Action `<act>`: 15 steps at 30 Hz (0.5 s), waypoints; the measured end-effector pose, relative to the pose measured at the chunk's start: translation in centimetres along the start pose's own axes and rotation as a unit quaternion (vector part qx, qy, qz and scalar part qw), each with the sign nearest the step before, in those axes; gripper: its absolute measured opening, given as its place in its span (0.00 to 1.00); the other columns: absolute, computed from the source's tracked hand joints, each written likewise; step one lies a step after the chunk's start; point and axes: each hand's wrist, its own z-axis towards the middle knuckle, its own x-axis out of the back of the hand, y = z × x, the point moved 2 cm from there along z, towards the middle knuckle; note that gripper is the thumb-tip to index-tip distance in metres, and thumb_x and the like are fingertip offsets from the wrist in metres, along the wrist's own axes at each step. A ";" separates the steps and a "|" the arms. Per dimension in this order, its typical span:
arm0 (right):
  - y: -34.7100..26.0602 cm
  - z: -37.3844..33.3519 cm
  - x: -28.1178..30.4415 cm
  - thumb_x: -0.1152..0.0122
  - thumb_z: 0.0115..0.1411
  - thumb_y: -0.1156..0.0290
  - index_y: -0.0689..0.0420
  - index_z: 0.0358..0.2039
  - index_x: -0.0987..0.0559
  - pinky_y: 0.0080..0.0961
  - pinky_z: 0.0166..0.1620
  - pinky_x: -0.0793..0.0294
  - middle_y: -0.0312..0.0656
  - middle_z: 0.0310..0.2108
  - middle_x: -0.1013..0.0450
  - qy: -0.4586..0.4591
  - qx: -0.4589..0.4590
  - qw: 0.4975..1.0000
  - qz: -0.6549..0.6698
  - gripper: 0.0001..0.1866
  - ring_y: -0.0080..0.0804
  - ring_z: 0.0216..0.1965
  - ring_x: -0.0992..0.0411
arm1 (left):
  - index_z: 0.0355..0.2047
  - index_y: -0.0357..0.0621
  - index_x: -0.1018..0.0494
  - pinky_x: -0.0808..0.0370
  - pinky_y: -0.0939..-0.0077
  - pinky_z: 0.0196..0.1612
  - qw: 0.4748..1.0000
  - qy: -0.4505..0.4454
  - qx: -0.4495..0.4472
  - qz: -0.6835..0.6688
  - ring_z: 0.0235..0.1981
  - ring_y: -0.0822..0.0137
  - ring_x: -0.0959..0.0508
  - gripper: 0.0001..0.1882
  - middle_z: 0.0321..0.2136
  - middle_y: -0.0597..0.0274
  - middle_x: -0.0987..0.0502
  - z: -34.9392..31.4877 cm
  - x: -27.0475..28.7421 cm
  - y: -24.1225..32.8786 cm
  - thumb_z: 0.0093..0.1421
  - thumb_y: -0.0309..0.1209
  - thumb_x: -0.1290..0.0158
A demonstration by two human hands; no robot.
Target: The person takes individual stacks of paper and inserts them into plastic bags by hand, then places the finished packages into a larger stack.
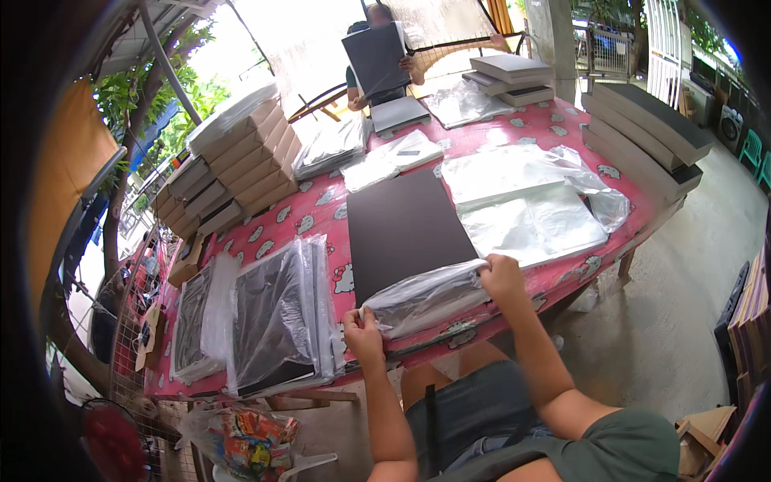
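A flat black rectangular board point(405, 229) lies on the table in front of me. Its near end sits inside a clear plastic bag point(426, 297), which is bunched and wrinkled there. My left hand point(365, 336) pinches the bag at the board's near left corner. At the near right corner, my right hand point(502, 277) grips the bag's other side between thumb and fingers. To the left lie bagged black boards point(273, 313) in a stack. Flat white plastic bags point(526, 221) are spread just right of the board.
The table has a pink patterned cover point(344, 277). Tall box stacks point(249, 145) rise at the far left; thick dark-topped boxes point(642, 128) stand at the right edge. Across the table a person point(414, 68) holds up a black board point(376, 60). A filled bag point(249, 438) sits below the left edge.
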 end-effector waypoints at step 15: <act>6.5 -15.7 5.9 0.35 0.41 0.79 0.60 0.38 0.31 0.13 0.25 0.37 0.34 0.22 0.30 -0.223 -0.259 0.767 0.544 0.22 0.17 0.21 0.34 | 0.30 0.42 0.33 0.34 0.86 0.32 0.974 -0.065 0.163 -0.146 0.28 0.79 0.30 0.05 0.28 0.61 0.28 -14.9 12.0 -0.4 0.53 0.24 0.48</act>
